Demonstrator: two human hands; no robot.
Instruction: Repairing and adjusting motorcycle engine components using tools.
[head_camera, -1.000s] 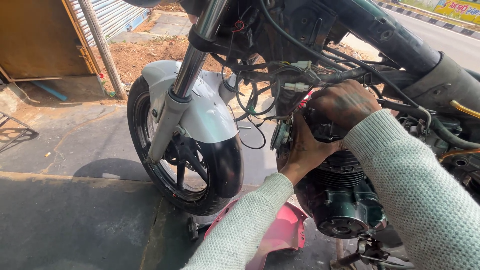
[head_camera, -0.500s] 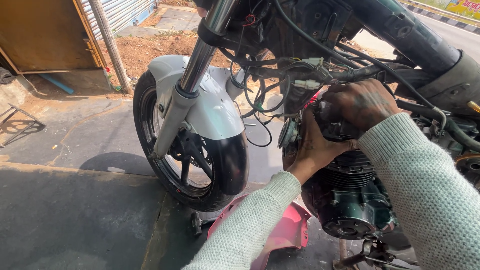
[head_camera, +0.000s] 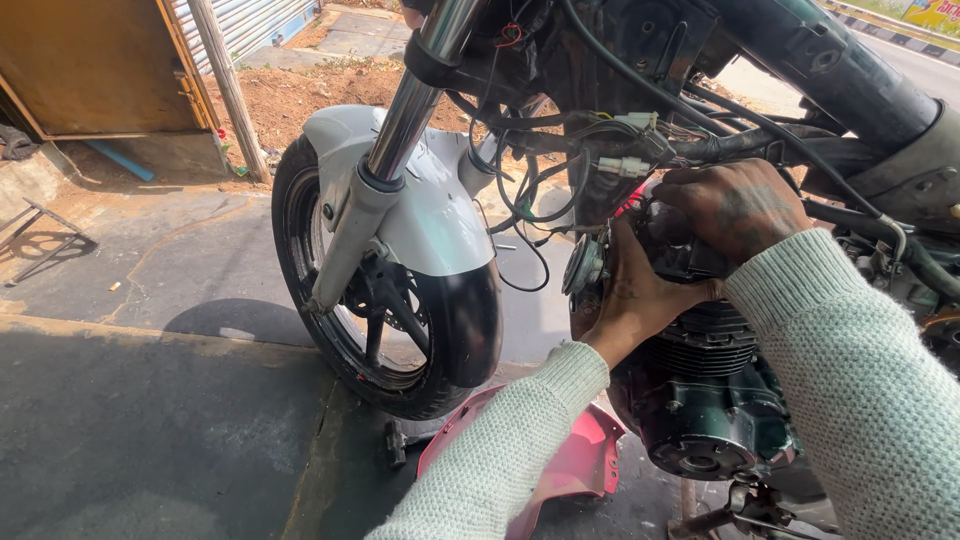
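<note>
A stripped motorcycle fills the head view, its dark engine (head_camera: 705, 420) hanging under the frame tube (head_camera: 830, 70). My left hand (head_camera: 635, 295) presses against the front of the engine's upper part, next to a round grey fitting (head_camera: 580, 265). My right hand (head_camera: 735, 205) lies curled over the top of the same dark part (head_camera: 685, 255), beneath a tangle of black cables and white connectors (head_camera: 625, 165). Both hands grip that part from two sides. Both arms wear pale knitted sleeves.
The front wheel (head_camera: 385, 310) with its silver mudguard (head_camera: 430, 215) and fork leg (head_camera: 400, 130) stands left of my hands. A pink body panel (head_camera: 585, 460) lies on the concrete under the engine. A wooden post (head_camera: 225, 85), bare earth and a road lie beyond.
The view has shifted a little, so the motorcycle sits further right in frame. Both hands stay on the engine's upper part in much the same grip.
</note>
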